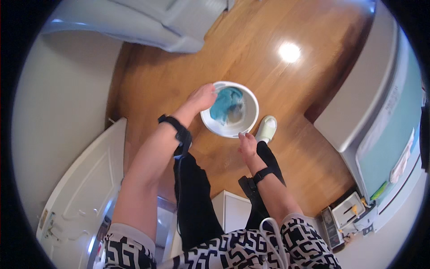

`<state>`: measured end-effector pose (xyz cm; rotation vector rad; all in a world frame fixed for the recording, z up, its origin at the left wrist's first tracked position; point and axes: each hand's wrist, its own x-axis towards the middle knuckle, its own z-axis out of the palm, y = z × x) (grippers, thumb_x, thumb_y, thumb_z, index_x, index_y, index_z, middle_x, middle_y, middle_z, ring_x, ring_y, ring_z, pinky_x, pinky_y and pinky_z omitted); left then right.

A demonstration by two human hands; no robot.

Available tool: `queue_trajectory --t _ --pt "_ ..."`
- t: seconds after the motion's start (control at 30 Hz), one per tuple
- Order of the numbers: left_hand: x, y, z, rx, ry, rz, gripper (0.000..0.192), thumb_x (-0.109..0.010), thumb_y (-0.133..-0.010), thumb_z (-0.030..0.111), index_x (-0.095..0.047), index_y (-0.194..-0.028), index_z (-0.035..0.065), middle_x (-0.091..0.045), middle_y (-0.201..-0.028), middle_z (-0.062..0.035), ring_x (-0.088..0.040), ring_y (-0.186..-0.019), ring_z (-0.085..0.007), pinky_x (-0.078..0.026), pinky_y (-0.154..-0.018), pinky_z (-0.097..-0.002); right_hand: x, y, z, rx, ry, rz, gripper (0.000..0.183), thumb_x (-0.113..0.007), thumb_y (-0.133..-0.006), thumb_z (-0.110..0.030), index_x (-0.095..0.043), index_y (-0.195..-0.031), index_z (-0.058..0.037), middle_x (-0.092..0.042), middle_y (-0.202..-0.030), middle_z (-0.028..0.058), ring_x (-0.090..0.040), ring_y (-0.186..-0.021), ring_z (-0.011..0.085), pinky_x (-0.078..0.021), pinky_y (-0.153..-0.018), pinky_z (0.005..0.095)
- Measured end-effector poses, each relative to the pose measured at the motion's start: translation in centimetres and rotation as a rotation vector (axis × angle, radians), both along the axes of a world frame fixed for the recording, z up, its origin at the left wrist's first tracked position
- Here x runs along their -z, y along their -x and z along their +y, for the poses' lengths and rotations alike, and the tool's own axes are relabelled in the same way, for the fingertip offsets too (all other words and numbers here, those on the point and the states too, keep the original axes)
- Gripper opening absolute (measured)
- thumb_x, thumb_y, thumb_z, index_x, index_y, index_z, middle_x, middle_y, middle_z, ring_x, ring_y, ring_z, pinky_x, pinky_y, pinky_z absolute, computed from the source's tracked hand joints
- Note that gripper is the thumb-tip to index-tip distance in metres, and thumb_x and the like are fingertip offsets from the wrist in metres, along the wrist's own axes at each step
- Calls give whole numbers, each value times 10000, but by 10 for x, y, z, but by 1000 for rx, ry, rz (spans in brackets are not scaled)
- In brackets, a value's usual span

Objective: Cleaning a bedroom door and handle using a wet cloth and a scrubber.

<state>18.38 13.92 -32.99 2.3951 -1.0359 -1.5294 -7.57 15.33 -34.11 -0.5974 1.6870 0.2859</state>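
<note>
Between my hands is a round white plastic basin (250, 108), seen from above over the wood floor. A wet-looking teal cloth (225, 101) lies bunched inside it, mostly towards its left side, beside what looks like some water. My left hand (203, 97) grips the basin's rim at the upper left, its fingertips partly hidden. At the lower edge, the fingers of my right hand (247, 144) hold the rim by a grip slot. Both wrists wear black straps. Whether the basin touches the floor I cannot tell.
A pale green slipper (269, 127) on my foot is just right of the basin. At left stands a white panelled door (84, 188). A grey plastic-looking unit (161, 25) juts in above. To the right is a table or counter with a teal cover (386, 134); a white cabinet (235, 210) stands behind my legs.
</note>
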Motion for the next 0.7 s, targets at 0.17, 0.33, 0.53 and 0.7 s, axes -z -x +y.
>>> queue_trajectory --t 0.17,0.33,0.53,0.7 --pt "135 68 24 42 -135 41 432 -506 -810 154 -447 -1226 53 -480 -1240 -185 -469 -1125 -348 -400 -925 -410 73 30 23 56 -9 1 524 -591 -834 -227 -406 -1261 13 -533 -865 31 -501 -721 119 -459 -622 280" --pt "199 134 60 179 2 -342 718 -640 -755 151 -258 -1364 133 -363 -1324 -147 -405 -1153 -364 -383 -897 -464 93 37 12 84 -76 -43 461 -583 -839 -218 -452 -1210 23 -562 -856 43 -532 -733 121 -458 -625 277" --pt "224 131 90 120 -183 -291 217 -639 -729 248 -611 -855 74 -602 -936 -147 -526 -975 -292 -396 -767 -403 101 27 -4 124 -124 -125 383 -577 -854 -233 -518 -1135 20 -577 -848 39 -539 -740 112 -452 -618 264" --pt "158 152 68 4 -138 -185 272 -630 -702 212 -614 -947 96 -554 -1044 -147 -484 -1041 -306 -391 -876 -378 117 4 -21 -91 226 -322 436 -580 -863 -298 -524 -1163 15 -594 -986 73 -537 -889 137 -429 -783 246"
